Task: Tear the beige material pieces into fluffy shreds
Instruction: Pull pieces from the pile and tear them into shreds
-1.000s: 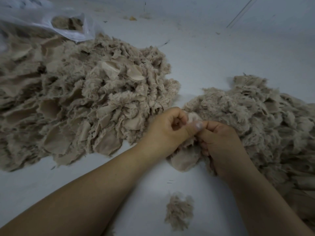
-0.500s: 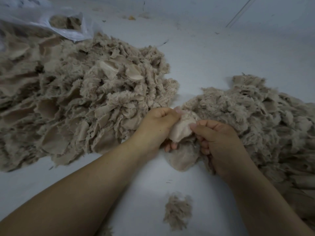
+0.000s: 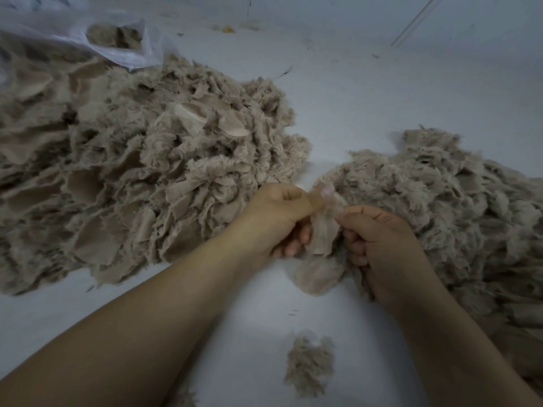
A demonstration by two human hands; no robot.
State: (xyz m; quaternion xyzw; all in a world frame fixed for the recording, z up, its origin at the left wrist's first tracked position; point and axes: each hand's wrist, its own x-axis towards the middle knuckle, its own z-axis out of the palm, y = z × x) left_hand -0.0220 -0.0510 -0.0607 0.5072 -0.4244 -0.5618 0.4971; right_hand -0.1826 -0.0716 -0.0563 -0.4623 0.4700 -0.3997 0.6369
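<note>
Left hand [image 3: 276,214] and right hand [image 3: 379,239] pinch one beige piece [image 3: 323,230], mid-tear; shredded heap [image 3: 440,201] right, big untorn pile [image 3: 132,171] left remains.

Dim, flat, bluish light with soft shadows; wide-angle bending and blur toward the left edge, centre fairly sharp.

White work surface [image 3: 367,92], dusty with loose fibres and specks. Clear plastic bag [image 3: 88,36] at the surface's far left corner, crumpled. Small yellow-orange scrap [image 3: 228,29] on the surface right of the bag. Thin pale line [image 3: 417,20] running diagonally toward the far right.
</note>
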